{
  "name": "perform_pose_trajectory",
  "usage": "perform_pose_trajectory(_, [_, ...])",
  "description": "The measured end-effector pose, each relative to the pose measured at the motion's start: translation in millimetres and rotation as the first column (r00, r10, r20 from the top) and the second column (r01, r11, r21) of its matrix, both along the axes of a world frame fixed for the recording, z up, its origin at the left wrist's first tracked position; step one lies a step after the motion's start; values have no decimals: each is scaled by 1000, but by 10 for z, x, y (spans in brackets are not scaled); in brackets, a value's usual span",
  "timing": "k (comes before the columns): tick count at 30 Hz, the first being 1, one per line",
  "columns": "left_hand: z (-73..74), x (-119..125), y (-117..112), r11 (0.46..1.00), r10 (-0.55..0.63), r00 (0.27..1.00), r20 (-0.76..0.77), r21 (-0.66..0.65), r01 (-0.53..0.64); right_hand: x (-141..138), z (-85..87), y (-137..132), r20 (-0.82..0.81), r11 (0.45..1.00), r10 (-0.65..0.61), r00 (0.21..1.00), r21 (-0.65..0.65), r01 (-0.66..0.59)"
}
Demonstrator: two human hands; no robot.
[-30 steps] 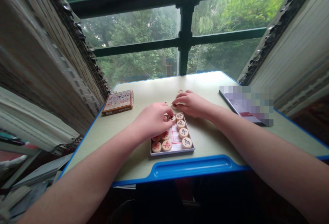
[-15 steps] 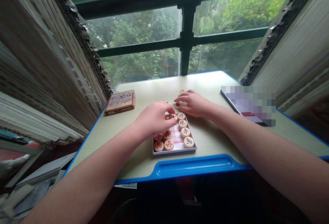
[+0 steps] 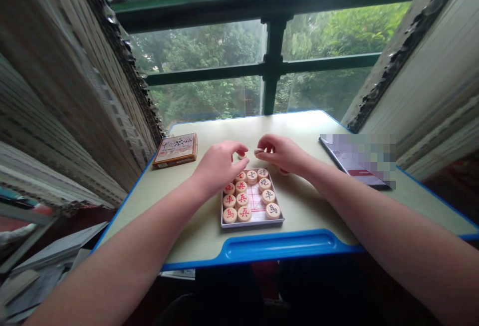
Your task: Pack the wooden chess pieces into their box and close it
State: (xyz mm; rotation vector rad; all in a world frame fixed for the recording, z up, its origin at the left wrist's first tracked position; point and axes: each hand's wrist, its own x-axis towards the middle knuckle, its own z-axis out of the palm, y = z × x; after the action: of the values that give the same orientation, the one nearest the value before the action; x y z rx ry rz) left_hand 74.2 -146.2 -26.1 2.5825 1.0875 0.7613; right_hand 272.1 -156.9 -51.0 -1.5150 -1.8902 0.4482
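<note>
A shallow white box (image 3: 257, 223) holds round wooden Chinese chess pieces. Red-marked pieces (image 3: 242, 199) fill two columns at its left, and black-marked pieces (image 3: 268, 195) line its right side and far edge. Over the box's far left corner is my left hand (image 3: 219, 166), thumb and fingers apart with nothing gripped. Just past its fingertips lies a loose chess piece (image 3: 243, 155). My right hand (image 3: 281, 152), beyond the box, pinches a chess piece (image 3: 258, 152) between thumb and fingers. Another piece (image 3: 283, 171) shows partly under that hand.
The pale table (image 3: 310, 211) has a blue rim and a blue front trough (image 3: 280, 246). A decorated cardboard box (image 3: 175, 150) lies at the left. On the right is a flat dark-edged item (image 3: 352, 166), partly blurred out. Curtains flank the window behind.
My left hand has let go of a black-marked piece in the box and moved up and left. My right hand has closed on a chess piece. The view has shifted slightly.
</note>
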Motion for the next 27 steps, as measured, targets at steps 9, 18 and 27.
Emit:
perform_pose_trajectory(9, [-15, -38, 23, 971, 87, 992, -89, 229, -64, -169, 160, -147, -642, 961, 71, 763, -160, -224])
perform_pose_trajectory(18, [-81, -25, 51, 865, -109, 994, -11, 491, 100, -173, 154, -148, -759, 933, 50, 649, -197, -302])
perform_pose_trajectory(27, [-90, -26, 43, 848, -165, 986, 0, 511, 142, -154, 144, -138, -789, 921, 61, 612, -191, -339])
